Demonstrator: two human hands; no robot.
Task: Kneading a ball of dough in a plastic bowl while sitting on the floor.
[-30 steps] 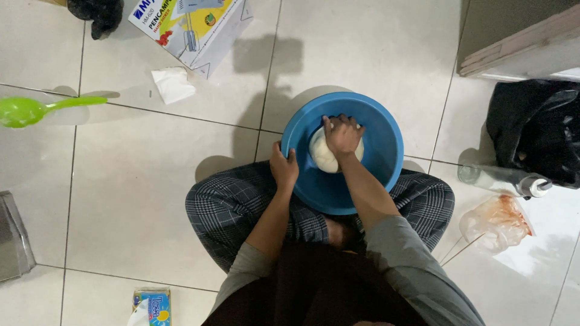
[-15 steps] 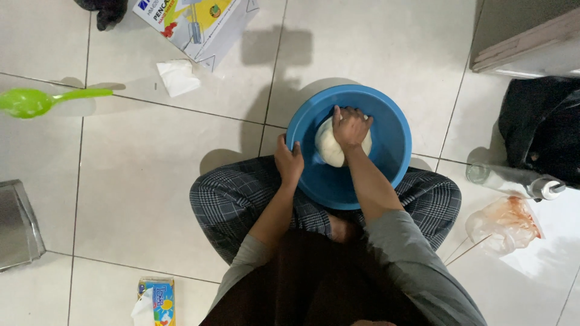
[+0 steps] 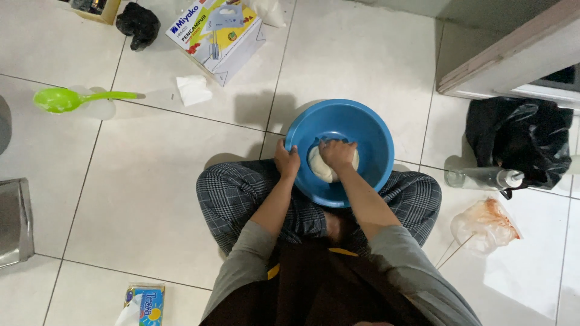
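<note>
We sit cross-legged on the tiled floor (image 3: 151,181), and at the far left we see a green plastic ladle (image 3: 72,99) lying on a clear lid. Near our left knee a small blue and yellow tissue pack (image 3: 140,303) lies flat, its printed face up. Further up, a crumpled white tissue (image 3: 193,90) lies just beside a cardboard carton (image 3: 216,35): box-shaped, white with a yellow panel, a picture of a hand mixer and blue lettering.

Our left hand (image 3: 287,161) clasps the near-left rim of the blue bowl (image 3: 368,130), its grip closed over the edge to steady it. The bowl looks like light, smooth plastic that would skid on tile, so the rim is the sensible hold. Inside it, toward the near side of the bottom, lies the pale dough (image 3: 321,169). Our right hand (image 3: 337,153) is clenched into a fist and pressed down on it. We judge the dough soft, heavy for its size and probably tacky, best gathered from underneath.

To the right a clear bottle (image 3: 483,178) lies before a black bag (image 3: 519,142), with a clear, orange-smeared plastic bag (image 3: 485,224) below.
</note>
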